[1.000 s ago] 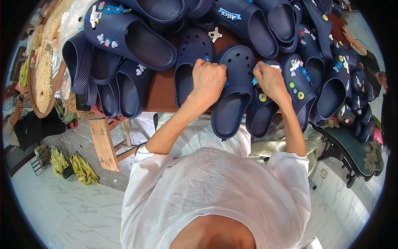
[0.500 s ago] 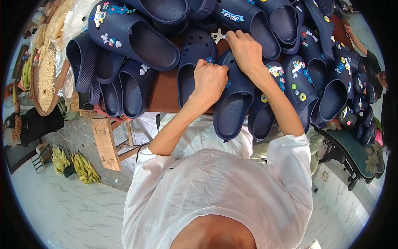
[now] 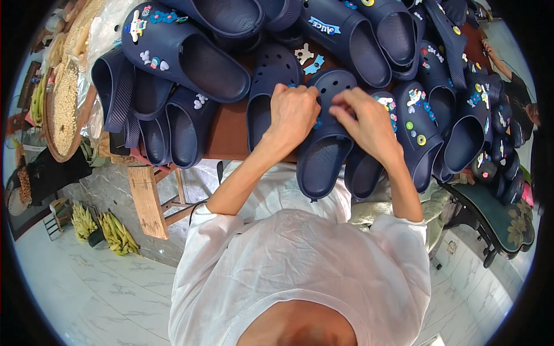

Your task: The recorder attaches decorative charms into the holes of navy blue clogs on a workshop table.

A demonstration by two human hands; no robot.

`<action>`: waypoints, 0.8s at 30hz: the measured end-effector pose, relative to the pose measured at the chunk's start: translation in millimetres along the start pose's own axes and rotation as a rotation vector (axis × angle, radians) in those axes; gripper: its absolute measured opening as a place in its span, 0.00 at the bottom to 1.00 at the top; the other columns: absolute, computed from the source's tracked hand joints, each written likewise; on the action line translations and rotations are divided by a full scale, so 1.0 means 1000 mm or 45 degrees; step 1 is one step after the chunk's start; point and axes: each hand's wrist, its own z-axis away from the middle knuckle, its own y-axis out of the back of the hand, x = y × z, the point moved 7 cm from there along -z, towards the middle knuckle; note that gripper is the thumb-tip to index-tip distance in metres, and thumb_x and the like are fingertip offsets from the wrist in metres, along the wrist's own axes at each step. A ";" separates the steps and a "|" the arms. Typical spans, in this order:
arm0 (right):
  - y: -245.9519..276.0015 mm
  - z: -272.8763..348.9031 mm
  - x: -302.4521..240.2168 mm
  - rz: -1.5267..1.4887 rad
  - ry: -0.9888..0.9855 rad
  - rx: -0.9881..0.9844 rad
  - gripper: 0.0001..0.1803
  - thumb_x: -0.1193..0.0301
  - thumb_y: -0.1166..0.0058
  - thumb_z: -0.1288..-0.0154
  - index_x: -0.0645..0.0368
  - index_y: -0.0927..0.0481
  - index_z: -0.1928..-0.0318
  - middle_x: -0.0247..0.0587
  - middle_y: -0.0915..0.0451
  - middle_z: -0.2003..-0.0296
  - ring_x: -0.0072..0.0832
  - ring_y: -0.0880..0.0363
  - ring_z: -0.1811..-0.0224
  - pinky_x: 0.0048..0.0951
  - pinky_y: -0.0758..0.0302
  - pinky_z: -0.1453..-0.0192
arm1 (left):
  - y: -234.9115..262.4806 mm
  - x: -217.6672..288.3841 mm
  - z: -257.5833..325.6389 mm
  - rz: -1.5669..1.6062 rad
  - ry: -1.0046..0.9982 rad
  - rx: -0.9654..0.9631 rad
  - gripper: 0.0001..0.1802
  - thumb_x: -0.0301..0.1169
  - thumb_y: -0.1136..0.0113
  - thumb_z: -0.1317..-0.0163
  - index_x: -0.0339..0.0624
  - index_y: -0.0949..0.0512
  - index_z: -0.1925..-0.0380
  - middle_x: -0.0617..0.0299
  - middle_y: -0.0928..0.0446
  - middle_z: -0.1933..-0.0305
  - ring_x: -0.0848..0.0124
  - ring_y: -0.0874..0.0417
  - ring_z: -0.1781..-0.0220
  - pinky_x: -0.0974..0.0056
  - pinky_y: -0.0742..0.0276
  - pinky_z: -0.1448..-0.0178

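My left hand (image 3: 293,114) is resting, fingers curled under, against the left side of a navy-blue foam clog with round toe holes (image 3: 326,153); its fingertips are hiding, so I cannot tell whether they are pinching anything. A small bright-blue charm (image 3: 318,123) is showing just beside its knuckles. My right hand (image 3: 367,123) is hovering over the clog's right side, thumb and forefinger parted. The clog is lying between my hands, its heel pointing toward me. Beyond my fingers, a flat white charm (image 3: 304,53) and a flat light-blue charm (image 3: 314,64) are lying close together on the brown tabletop (image 3: 228,135). Another navy-blue foam clog (image 3: 277,62) is sitting just left of my left hand.
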 end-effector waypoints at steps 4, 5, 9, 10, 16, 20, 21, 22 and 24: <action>-0.005 0.018 -0.006 -0.006 0.002 -0.090 0.13 0.64 0.34 0.40 0.60 0.18 0.60 0.42 0.23 0.65 0.41 0.23 0.58 0.40 0.26 0.53 | 0.010 -0.006 -0.023 -0.042 0.000 0.087 0.08 0.27 0.36 0.45 0.41 0.15 0.65 0.53 0.16 0.69 0.57 0.15 0.66 0.54 0.28 0.54; -0.004 0.018 -0.008 0.021 0.032 -0.069 0.14 0.64 0.33 0.40 0.60 0.18 0.60 0.42 0.23 0.64 0.41 0.23 0.57 0.41 0.26 0.54 | 0.009 -0.009 -0.029 -0.053 -0.003 0.096 0.08 0.27 0.36 0.44 0.41 0.14 0.64 0.53 0.15 0.68 0.56 0.15 0.66 0.54 0.28 0.54; -0.010 0.015 -0.014 0.082 0.082 -0.059 0.17 0.62 0.31 0.44 0.61 0.18 0.61 0.42 0.24 0.63 0.41 0.23 0.56 0.41 0.26 0.54 | -0.008 -0.021 -0.045 -0.120 -0.027 0.046 0.08 0.28 0.36 0.43 0.40 0.15 0.63 0.53 0.15 0.68 0.56 0.14 0.66 0.54 0.28 0.55; -0.013 0.012 -0.016 0.083 0.082 -0.056 0.17 0.62 0.31 0.44 0.61 0.18 0.61 0.42 0.24 0.63 0.41 0.23 0.56 0.41 0.26 0.54 | -0.012 -0.025 -0.046 -0.147 -0.012 0.031 0.08 0.28 0.36 0.42 0.41 0.15 0.62 0.53 0.15 0.68 0.56 0.15 0.65 0.53 0.28 0.56; -0.034 -0.003 -0.026 0.261 0.146 -0.177 0.26 0.57 0.26 0.51 0.63 0.21 0.61 0.48 0.21 0.63 0.45 0.20 0.58 0.44 0.22 0.57 | 0.014 -0.007 -0.026 0.027 -0.009 0.217 0.09 0.25 0.40 0.37 0.42 0.16 0.57 0.53 0.18 0.62 0.54 0.17 0.61 0.53 0.26 0.56; -0.048 -0.016 -0.016 0.307 0.149 -0.208 0.28 0.57 0.24 0.57 0.64 0.22 0.62 0.52 0.18 0.66 0.49 0.17 0.61 0.46 0.21 0.59 | 0.042 0.016 0.025 0.450 -0.085 0.433 0.09 0.16 0.40 0.43 0.38 0.19 0.63 0.53 0.20 0.63 0.56 0.18 0.62 0.58 0.22 0.56; -0.053 -0.016 -0.009 0.353 0.208 -0.148 0.28 0.58 0.24 0.59 0.64 0.22 0.63 0.53 0.18 0.68 0.51 0.16 0.62 0.47 0.21 0.58 | 0.041 0.022 0.039 0.520 -0.092 0.420 0.09 0.16 0.37 0.46 0.37 0.20 0.64 0.53 0.21 0.64 0.56 0.18 0.61 0.58 0.22 0.57; -0.052 -0.017 -0.012 0.346 0.228 -0.151 0.28 0.58 0.24 0.59 0.64 0.22 0.63 0.53 0.18 0.68 0.51 0.16 0.62 0.47 0.21 0.58 | 0.036 0.024 0.055 0.574 -0.051 0.411 0.11 0.17 0.35 0.48 0.37 0.21 0.64 0.53 0.22 0.63 0.55 0.18 0.62 0.58 0.22 0.58; -0.048 -0.020 -0.018 0.276 0.185 -0.220 0.23 0.60 0.27 0.56 0.62 0.21 0.66 0.47 0.17 0.70 0.47 0.15 0.65 0.44 0.21 0.62 | 0.029 0.032 0.078 0.586 -0.027 0.399 0.14 0.19 0.32 0.49 0.38 0.22 0.62 0.53 0.23 0.62 0.56 0.19 0.62 0.58 0.22 0.58</action>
